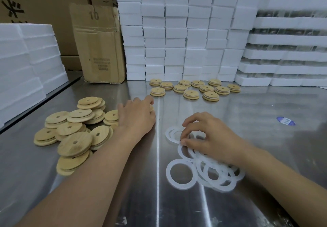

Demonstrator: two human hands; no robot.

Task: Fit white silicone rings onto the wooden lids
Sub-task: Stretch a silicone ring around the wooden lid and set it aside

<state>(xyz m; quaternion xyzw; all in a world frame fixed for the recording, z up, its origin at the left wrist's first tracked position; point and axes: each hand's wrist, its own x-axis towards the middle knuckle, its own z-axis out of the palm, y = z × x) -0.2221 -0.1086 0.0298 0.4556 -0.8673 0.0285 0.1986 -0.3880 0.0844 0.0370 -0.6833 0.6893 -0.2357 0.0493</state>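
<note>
We pinch a silicone ring (pixel 179 149) with the right hand (pixel 208 138) (stock staged within reach); the left hand (pixel 136 117) overlies the lids (pixel 74 143), grip indeterminate.

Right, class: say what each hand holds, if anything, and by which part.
The right hand pinches a white silicone ring by its band, between thumb and fingertips. The left hand rests over a wooden lid; whether it grips cannot be told.

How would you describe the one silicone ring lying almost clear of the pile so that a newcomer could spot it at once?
On the steel table, find the pile of white rings below the right hand. The ring lies at that pile's near left corner. Unlike its overlapping neighbours, its full circle shows, flat on bare steel.
</note>
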